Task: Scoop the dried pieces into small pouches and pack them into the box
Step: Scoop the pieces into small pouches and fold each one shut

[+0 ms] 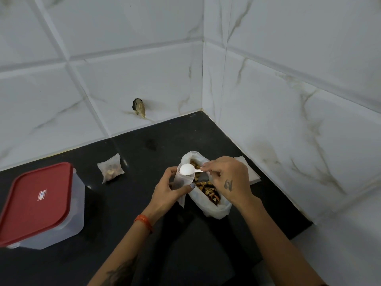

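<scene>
Left hand (168,191) pinching an open small pouch (181,182), right hand (231,179) gripping a white spoon (186,169) tipped over it, bag of dried pieces (208,190) just beneath, red-lidded box (39,205) well left.

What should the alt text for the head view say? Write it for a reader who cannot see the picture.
On a black counter, the right hand tips a white scoop over a small pouch held by the left hand, beside an open bag of dried pieces. A filled pouch and a red-lidded box sit farther left.
</scene>
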`<state>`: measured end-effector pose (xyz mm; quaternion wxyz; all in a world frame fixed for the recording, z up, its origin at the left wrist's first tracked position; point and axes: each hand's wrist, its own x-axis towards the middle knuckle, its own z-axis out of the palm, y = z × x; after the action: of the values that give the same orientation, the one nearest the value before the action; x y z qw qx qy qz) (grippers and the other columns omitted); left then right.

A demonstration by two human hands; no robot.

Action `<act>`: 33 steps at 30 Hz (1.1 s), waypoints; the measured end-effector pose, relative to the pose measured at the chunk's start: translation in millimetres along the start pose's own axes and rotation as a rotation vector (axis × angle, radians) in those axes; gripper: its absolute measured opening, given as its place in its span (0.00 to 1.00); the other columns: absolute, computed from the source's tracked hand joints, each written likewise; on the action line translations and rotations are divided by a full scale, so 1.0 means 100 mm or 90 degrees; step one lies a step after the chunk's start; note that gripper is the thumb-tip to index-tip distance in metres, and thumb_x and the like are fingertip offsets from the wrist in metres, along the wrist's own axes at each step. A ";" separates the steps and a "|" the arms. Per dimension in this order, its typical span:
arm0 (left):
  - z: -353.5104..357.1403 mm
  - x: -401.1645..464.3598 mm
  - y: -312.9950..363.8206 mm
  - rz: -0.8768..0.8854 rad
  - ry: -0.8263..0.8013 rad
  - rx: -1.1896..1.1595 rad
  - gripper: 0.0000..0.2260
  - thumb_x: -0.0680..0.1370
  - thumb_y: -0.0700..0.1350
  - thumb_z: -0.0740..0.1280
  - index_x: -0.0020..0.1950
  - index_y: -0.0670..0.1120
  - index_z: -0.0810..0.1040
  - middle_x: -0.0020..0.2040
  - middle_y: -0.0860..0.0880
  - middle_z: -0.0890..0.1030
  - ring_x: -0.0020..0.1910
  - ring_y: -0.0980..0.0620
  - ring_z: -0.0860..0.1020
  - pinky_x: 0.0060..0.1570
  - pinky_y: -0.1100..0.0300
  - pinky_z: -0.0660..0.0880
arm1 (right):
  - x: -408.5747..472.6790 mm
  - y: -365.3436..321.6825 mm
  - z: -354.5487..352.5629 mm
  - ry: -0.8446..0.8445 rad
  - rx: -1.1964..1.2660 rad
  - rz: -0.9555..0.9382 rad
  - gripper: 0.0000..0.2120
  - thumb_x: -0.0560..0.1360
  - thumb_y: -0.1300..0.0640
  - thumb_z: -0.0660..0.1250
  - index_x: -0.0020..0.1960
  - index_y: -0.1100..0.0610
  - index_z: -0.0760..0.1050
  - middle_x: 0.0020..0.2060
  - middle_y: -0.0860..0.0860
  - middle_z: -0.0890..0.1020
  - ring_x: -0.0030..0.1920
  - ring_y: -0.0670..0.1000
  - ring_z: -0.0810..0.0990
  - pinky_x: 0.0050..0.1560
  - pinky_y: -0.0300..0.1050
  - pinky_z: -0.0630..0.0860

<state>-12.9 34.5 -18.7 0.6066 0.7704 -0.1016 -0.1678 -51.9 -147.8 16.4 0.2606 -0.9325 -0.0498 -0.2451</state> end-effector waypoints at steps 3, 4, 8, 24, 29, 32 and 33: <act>0.01 0.00 0.00 0.008 0.009 0.005 0.25 0.62 0.54 0.74 0.57 0.58 0.71 0.58 0.55 0.76 0.57 0.54 0.75 0.56 0.54 0.75 | 0.00 0.03 0.03 0.053 0.015 -0.038 0.08 0.66 0.65 0.76 0.43 0.55 0.85 0.40 0.49 0.86 0.40 0.47 0.84 0.39 0.42 0.81; 0.01 0.00 0.00 0.011 0.011 0.003 0.26 0.62 0.55 0.75 0.57 0.58 0.71 0.57 0.55 0.77 0.57 0.55 0.76 0.56 0.55 0.75 | -0.01 0.04 0.03 0.066 0.018 -0.044 0.09 0.66 0.66 0.76 0.43 0.55 0.85 0.40 0.49 0.86 0.41 0.47 0.84 0.40 0.41 0.81; 0.02 0.00 0.01 0.016 0.017 0.000 0.26 0.60 0.57 0.76 0.55 0.60 0.71 0.56 0.56 0.77 0.55 0.56 0.76 0.54 0.57 0.75 | 0.00 0.03 0.05 0.086 0.017 -0.051 0.08 0.66 0.67 0.75 0.41 0.55 0.85 0.39 0.48 0.85 0.39 0.46 0.83 0.37 0.37 0.78; 0.01 -0.05 -0.01 0.031 0.027 -0.029 0.23 0.68 0.44 0.76 0.58 0.53 0.71 0.57 0.53 0.77 0.56 0.52 0.77 0.56 0.54 0.76 | -0.09 0.24 -0.05 -0.134 0.481 0.633 0.08 0.67 0.63 0.75 0.44 0.53 0.83 0.44 0.50 0.83 0.46 0.47 0.78 0.43 0.42 0.73; 0.03 -0.08 -0.06 0.082 0.054 -0.078 0.29 0.62 0.47 0.78 0.60 0.47 0.70 0.54 0.51 0.79 0.54 0.51 0.79 0.55 0.52 0.77 | -0.19 0.30 0.09 -0.263 0.220 0.583 0.09 0.66 0.53 0.77 0.46 0.53 0.83 0.43 0.47 0.83 0.48 0.47 0.78 0.48 0.43 0.74; 0.04 -0.10 -0.09 0.105 0.065 -0.098 0.31 0.61 0.50 0.77 0.60 0.48 0.69 0.53 0.52 0.79 0.55 0.50 0.79 0.55 0.52 0.77 | -0.18 0.16 0.05 -0.306 -0.018 0.460 0.14 0.69 0.46 0.73 0.52 0.49 0.81 0.46 0.45 0.83 0.47 0.46 0.79 0.43 0.39 0.72; 0.04 -0.10 -0.09 0.114 0.070 -0.101 0.30 0.61 0.50 0.77 0.59 0.49 0.69 0.53 0.53 0.79 0.55 0.50 0.79 0.55 0.53 0.77 | -0.17 0.12 0.04 -0.282 -0.066 0.406 0.15 0.70 0.45 0.72 0.55 0.48 0.80 0.48 0.45 0.83 0.49 0.46 0.79 0.44 0.38 0.71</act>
<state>-24.4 37.0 -27.3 0.6827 0.7160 -0.1230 -0.0782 -63.0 -155.4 -0.3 0.2594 -0.9433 0.1999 0.0536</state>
